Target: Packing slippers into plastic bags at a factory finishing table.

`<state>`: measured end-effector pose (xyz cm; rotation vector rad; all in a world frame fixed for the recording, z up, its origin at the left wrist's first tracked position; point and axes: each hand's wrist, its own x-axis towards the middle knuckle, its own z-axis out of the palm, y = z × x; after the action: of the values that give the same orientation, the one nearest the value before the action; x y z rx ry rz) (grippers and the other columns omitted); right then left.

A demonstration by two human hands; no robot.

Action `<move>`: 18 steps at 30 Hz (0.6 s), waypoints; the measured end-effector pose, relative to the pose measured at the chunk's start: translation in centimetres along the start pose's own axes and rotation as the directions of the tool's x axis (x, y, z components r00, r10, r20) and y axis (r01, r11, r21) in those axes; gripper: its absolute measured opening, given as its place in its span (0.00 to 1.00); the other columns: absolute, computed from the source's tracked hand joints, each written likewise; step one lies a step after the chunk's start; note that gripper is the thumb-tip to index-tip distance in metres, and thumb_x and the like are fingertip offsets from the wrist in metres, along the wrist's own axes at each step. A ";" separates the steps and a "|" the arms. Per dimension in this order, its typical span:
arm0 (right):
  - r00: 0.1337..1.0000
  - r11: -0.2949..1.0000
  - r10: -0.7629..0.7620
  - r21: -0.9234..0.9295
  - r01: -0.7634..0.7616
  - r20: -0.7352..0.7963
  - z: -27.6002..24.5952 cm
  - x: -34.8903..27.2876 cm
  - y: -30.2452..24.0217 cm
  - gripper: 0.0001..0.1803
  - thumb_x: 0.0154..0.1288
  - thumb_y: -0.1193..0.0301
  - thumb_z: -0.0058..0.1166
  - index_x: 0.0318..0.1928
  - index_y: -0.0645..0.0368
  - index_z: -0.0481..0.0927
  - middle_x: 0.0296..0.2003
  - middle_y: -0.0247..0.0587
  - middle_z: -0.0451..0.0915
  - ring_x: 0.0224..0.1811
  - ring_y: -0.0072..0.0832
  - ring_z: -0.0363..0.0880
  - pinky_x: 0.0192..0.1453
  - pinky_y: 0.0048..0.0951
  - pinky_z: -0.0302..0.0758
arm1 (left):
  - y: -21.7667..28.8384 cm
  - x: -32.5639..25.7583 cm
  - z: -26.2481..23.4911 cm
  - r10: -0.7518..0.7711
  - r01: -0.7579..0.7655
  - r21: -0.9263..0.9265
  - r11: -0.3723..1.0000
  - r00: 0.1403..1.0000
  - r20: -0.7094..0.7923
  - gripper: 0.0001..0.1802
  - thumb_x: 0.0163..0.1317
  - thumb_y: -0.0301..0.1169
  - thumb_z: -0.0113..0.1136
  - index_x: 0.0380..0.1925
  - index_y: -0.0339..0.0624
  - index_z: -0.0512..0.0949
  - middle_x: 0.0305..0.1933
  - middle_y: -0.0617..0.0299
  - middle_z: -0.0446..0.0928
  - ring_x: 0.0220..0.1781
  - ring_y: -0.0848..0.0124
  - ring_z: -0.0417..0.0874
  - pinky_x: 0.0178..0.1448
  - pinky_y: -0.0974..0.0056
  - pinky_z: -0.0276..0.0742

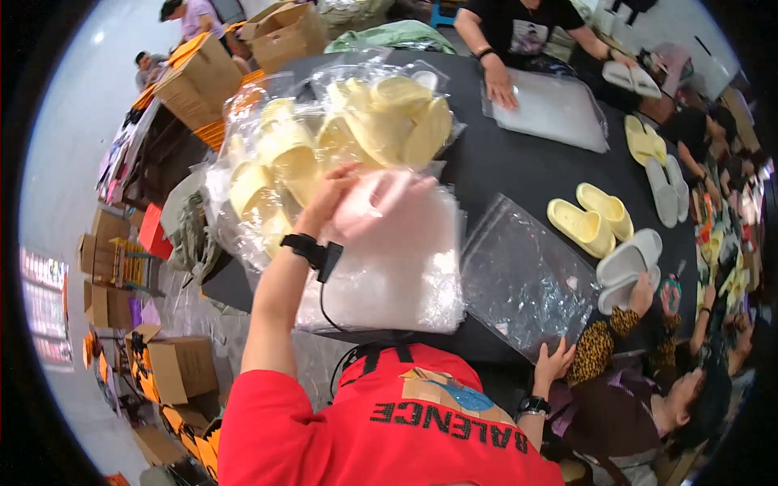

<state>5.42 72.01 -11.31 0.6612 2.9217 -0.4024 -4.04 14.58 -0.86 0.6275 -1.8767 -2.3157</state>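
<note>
A stack of bags (397,275) lies at the counter's (502,170) near edge, bagged slippers (324,154) piled behind it, a loose bag (523,279) to its right, slipper pairs (592,217) beyond that.

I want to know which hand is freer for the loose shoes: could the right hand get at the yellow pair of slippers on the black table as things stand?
Probably yes. The right hand rests at the near edge of a clear plastic bag, and the yellow slippers lie just beyond that flat bag on the black table, with nothing standing between.
</note>
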 end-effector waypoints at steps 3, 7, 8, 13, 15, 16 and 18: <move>0.992 0.982 0.107 0.146 -0.116 0.066 0.1 0.2 0.6 0.34 0.57 0.59 0.52 0.63 0.49 0.56 0.66 0.50 0.42 0.67 0.50 0.42 0.64 0.50 0.50 | 2.5 1.4 0.1 0.011 -0.009 0.047 0.999 0.998 -0.061 0.22 0.54 0.19 0.48 0.53 0.34 0.69 0.43 0.56 0.76 0.36 0.74 0.77 0.39 0.74 0.74; 0.969 0.970 0.200 0.111 -0.216 0.146 -0.1 1.4 0.5 0.34 0.52 0.53 0.53 0.61 0.39 0.60 0.66 0.45 0.47 0.66 0.48 0.45 0.61 0.59 0.48 | 2.8 5.8 -6.5 -0.098 0.098 0.037 0.994 0.995 -0.007 0.16 0.57 0.24 0.50 0.48 0.36 0.71 0.42 0.56 0.76 0.40 0.70 0.79 0.43 0.66 0.77; 0.967 0.969 0.206 0.106 -0.223 0.151 -0.3 1.6 0.9 0.33 0.55 0.53 0.52 0.61 0.41 0.60 0.66 0.45 0.46 0.66 0.49 0.45 0.61 0.58 0.49 | 3.6 5.8 -5.7 -0.177 0.180 -0.063 0.982 0.983 0.046 0.16 0.57 0.24 0.50 0.47 0.37 0.71 0.42 0.56 0.76 0.40 0.70 0.79 0.43 0.65 0.77; 0.968 0.959 0.220 0.157 -0.238 0.119 -0.2 1.9 1.7 0.31 0.55 0.54 0.52 0.60 0.42 0.62 0.65 0.42 0.49 0.65 0.48 0.48 0.61 0.56 0.50 | 4.8 3.3 -2.8 -0.245 0.248 -0.086 0.965 0.969 0.041 0.16 0.58 0.25 0.49 0.47 0.35 0.71 0.43 0.54 0.76 0.41 0.68 0.79 0.45 0.65 0.77; 0.978 0.962 0.169 0.195 -0.191 0.122 0.5 2.2 2.8 0.30 0.57 0.55 0.50 0.61 0.44 0.61 0.66 0.43 0.48 0.65 0.50 0.46 0.62 0.55 0.50 | 4.1 1.7 -1.9 -0.209 0.230 -0.204 0.952 0.971 0.116 0.17 0.57 0.24 0.49 0.48 0.32 0.70 0.45 0.54 0.75 0.43 0.69 0.78 0.48 0.65 0.75; 0.986 0.960 0.131 0.236 -0.151 0.101 0.9 2.4 3.3 0.30 0.57 0.56 0.51 0.60 0.45 0.62 0.65 0.43 0.49 0.65 0.49 0.47 0.62 0.54 0.51 | 4.2 0.7 -1.2 -0.208 0.225 -0.194 0.955 0.973 0.102 0.18 0.58 0.24 0.49 0.50 0.30 0.69 0.46 0.54 0.75 0.45 0.69 0.77 0.51 0.67 0.73; 0.982 0.955 0.150 0.240 -0.175 0.118 -0.1 2.0 1.5 0.30 0.57 0.58 0.52 0.60 0.49 0.62 0.63 0.45 0.52 0.64 0.46 0.51 0.63 0.48 0.52 | 2.7 -0.2 -2.6 -0.176 0.190 -0.192 0.963 0.980 0.091 0.18 0.58 0.24 0.49 0.50 0.30 0.68 0.46 0.53 0.74 0.45 0.69 0.77 0.51 0.67 0.73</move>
<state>4.30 74.12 -11.87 0.8801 2.7214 -0.7681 -3.36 11.69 1.33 0.7282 -1.6468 -2.6343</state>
